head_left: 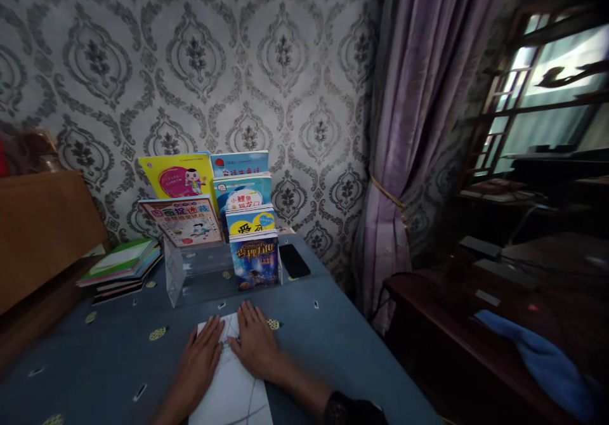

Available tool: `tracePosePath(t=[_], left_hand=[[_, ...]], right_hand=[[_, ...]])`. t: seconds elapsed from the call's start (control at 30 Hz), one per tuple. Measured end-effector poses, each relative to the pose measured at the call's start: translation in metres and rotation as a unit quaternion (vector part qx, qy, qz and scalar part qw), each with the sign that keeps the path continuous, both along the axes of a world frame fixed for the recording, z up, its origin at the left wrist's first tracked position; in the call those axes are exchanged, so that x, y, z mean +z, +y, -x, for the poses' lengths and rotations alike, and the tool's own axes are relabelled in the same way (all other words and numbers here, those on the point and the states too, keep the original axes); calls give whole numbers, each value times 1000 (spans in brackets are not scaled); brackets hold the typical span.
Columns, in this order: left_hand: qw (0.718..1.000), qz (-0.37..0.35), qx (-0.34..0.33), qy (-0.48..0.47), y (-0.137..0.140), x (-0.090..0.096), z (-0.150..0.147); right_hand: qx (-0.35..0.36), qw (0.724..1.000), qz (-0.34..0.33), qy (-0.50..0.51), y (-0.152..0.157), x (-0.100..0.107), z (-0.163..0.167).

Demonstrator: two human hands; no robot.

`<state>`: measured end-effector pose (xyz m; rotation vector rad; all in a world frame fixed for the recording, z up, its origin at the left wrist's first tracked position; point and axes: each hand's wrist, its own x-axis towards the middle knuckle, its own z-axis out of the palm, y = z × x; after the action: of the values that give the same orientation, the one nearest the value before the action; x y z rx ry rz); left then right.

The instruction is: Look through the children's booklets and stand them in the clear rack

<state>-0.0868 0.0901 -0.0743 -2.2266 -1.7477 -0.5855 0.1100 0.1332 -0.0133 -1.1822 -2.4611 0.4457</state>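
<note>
A white sheet of paper (pixel 227 390) with thin dark lines lies on the blue tablecloth, running down past the lower edge of the view. On its left side my left hand (pixel 203 358) rests flat, fingers stretched forward. My right hand (pixel 257 342) presses flat on the paper's upper right, its fingers extended and the thumb pointing toward the left hand. Both palms are hidden against the paper. Just beyond my fingertips a book with a dark blue cover (pixel 255 263) stands at the front of a clear stepped rack (pixel 204 279).
More children's books, such as a yellow one (pixel 178 174), stand in the rack. A black phone (pixel 294 260) lies to its right. Stacked books (pixel 121 263) and a wooden board (pixel 47 228) are at left. The tablecloth (pixel 352 361) ends at right, beside a purple curtain (pixel 404 127).
</note>
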Motion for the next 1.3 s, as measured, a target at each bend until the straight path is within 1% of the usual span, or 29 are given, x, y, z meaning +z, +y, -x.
tracePosePath(t=[0.1, 0.23, 0.33, 0.43, 0.57, 0.63, 0.7, 0.77, 0.8, 0.83, 0.87, 0.9, 0.97, 1.0, 1.03, 1.07, 1.1, 1.13, 1.17, 1.23, 1.3], left_hand=[[1000, 8, 26, 6, -3, 6, -4], [998, 17, 61, 10, -6, 11, -9], [998, 28, 64, 1, -8, 16, -11], [998, 29, 52, -23, -9, 19, -12], [995, 36, 39, -90, -11, 21, -14], [987, 37, 36, -149, -12, 23, -15], [973, 28, 34, -227, -13, 26, -15], [947, 18, 38, -319, -11, 32, -13], [928, 14, 43, -369, -9, 35, -11], [905, 10, 49, -422, -7, 39, -9], [876, 8, 55, -480, -5, 43, -6], [838, 10, 62, -542, -4, 47, -5], [742, 28, 86, -665, -2, 54, -4], [691, 41, 99, -715, -2, 57, -6], [648, 55, 108, -752, -4, 59, -9], [618, 70, 107, -776, -5, 60, -13], [602, 84, 95, -788, -8, 61, -18], [597, 96, 77, -793, -10, 61, -23], [599, 105, 58, -791, -12, 60, -27], [614, 112, 41, -780, -15, 58, -33], [632, 104, 58, -766, -14, 55, -32]], right_hand=[[-8, 1000, -2, -8, -3, 1, 0], [-26, 999, 0, -19, -14, 2, -3], [-31, 999, -5, -25, -30, 2, -7], [-22, 999, -8, -29, -51, 2, -11], [-4, 999, 4, -41, -76, 4, -15], [3, 999, 9, -46, -84, 6, -17], [6, 999, 10, -51, -88, 7, -18], [10, 998, 14, -54, -88, 8, -18], [11, 998, 16, -53, -88, 8, -18], [12, 998, 18, -51, -88, 7, -18], [12, 999, 19, -49, -87, 6, -18], [12, 999, 20, -47, -87, 6, -18], [11, 999, 21, -41, -86, 4, -18], [12, 999, 23, -39, -86, 4, -18], [14, 999, 26, -38, -86, 4, -19], [17, 999, 30, -37, -86, 4, -19], [20, 999, 34, -37, -86, 5, -19], [22, 998, 37, -38, -86, 5, -19], [22, 998, 40, -38, -86, 6, -19], [18, 998, 43, -34, -86, 5, -20], [6, 999, 38, -20, -85, 2, -21]])
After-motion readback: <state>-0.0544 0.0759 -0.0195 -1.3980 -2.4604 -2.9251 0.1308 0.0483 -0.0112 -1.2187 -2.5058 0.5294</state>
